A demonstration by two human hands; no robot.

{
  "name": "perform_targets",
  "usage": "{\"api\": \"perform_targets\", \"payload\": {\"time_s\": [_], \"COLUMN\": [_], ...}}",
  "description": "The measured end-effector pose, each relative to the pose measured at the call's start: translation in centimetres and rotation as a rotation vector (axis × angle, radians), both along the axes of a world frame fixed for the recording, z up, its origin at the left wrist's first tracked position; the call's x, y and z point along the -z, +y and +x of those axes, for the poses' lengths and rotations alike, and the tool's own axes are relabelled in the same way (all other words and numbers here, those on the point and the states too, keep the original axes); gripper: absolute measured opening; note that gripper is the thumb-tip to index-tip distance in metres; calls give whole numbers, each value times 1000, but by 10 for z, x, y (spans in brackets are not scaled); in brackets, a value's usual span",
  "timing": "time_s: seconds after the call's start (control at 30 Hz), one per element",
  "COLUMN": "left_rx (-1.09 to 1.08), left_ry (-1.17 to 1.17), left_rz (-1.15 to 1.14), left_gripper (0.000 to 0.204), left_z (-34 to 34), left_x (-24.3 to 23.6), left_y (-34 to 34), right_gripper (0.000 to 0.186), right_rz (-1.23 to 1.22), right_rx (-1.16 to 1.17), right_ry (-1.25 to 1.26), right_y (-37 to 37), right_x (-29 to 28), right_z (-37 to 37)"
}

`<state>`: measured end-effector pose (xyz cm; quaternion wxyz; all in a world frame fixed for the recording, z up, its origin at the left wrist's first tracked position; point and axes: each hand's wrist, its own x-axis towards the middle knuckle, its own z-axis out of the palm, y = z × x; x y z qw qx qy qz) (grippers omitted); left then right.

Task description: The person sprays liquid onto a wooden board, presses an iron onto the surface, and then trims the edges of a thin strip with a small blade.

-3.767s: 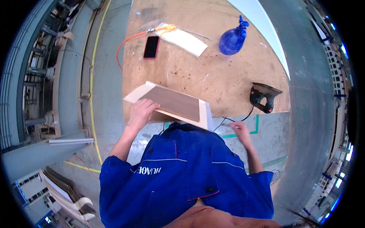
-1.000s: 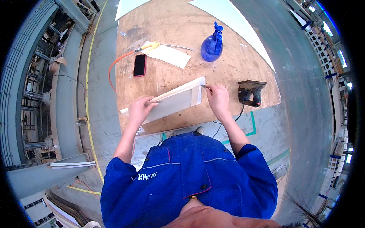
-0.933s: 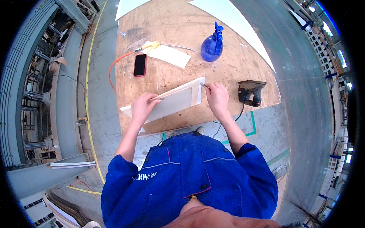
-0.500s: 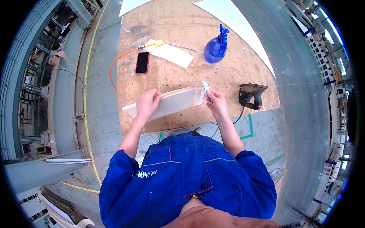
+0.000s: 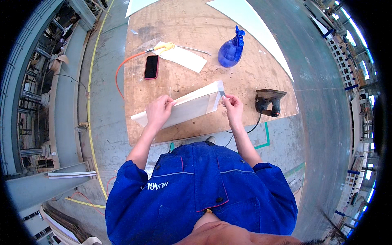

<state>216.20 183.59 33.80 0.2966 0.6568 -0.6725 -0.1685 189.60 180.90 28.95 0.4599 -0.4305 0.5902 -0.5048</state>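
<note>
A long, pale white strip-shaped panel (image 5: pixel 179 112), with a beige band near its right end, is held tilted over the near edge of the wooden table. My left hand (image 5: pixel 160 108) pinches its upper edge, left of the middle. At the right end, a thin white flap (image 5: pixel 217 85) stands up along the panel's edge. My right hand (image 5: pixel 233 107) is closed there, thumb against fingers, on a small grey flat piece (image 5: pixel 222 93) touching that end. What exactly this piece is, I cannot make out.
On the brown wooden table (image 5: pixel 179 24) lie a phone (image 5: pixel 151 67), a white strip (image 5: pixel 190 60) and a yellow air blow gun (image 5: pixel 164 47) with an orange hose. A blue spray bottle (image 5: pixel 230 53) stands beyond; a dark iron (image 5: pixel 269 102) with a cord sits at right. White sheets (image 5: pixel 253 28) cover the far side.
The crumpled white bit at the panel's right end now stands up as a straight flap. My right hand has shifted slightly; my left hand keeps its pinch in the same place.
</note>
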Motion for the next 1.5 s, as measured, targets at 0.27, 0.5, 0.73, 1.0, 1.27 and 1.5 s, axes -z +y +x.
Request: {"api": "perform_targets", "payload": {"time_s": [0.27, 0.5, 0.73, 1.0, 1.27, 1.5], "left_rx": [12, 7, 71, 73, 211, -14], "left_ry": [29, 1, 41, -239, 1124, 964], "left_rz": [-75, -136, -155, 476, 397, 271], "left_gripper": [13, 12, 13, 48, 57, 28], "left_z": [-3, -8, -6, 61, 127, 98], "left_x": [8, 6, 8, -41, 55, 86], "left_y": [2, 10, 11, 38, 60, 52], "right_gripper": [19, 17, 16, 19, 16, 15], "right_rz": [-52, 179, 286, 243, 264, 226], "right_rx": [-25, -55, -222, -290, -329, -340], "right_ry": [49, -53, -159, -165, -127, -118], "right_y": [-5, -2, 18, 30, 35, 35], "right_x": [-12, -16, -16, -8, -18, -13], "right_z": [-1, 2, 40, 71, 89, 104]}}
